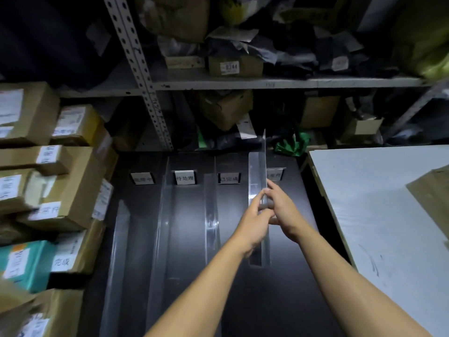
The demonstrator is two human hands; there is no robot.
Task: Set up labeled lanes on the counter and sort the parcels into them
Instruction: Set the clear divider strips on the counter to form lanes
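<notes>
- While both hands meet at the centre of the dark tabletop point(286, 300), the left hand point(255, 224) and right hand point(283, 207) each pinch the same clear acrylic divider point(259, 171), fingers curled on either side of its upright blade.
- That divider stands on edge, running from 6 toward 12 o'clock, its far end reaching the back edge of the tabletop.
- At 12 o'clock of the hands, four small white lane labels stand in a row; the rightmost label point(275, 175) is partly hidden behind the held divider, and the others point(185, 178) are printed with characters.
- Toward 9 o'clock lie three more clear dividers point(211, 210), already set lengthwise on the tabletop, apart from one another.
- At 9 o'clock, beyond the tabletop's edge, cardboard parcels point(70, 190) are stacked, each with white stickers; a teal parcel point(29, 263) sits low in the stack toward 8 o'clock.
- At 3 o'clock a white board point(364, 203) adjoins the tabletop, with a brown box point(432, 190) on it at the frame edge.
- At 12 o'clock rises a metal shelf rack point(143, 69) crammed with boxes, dark bags and a green bag point(292, 143); one box carries a numbered tag point(229, 67).
</notes>
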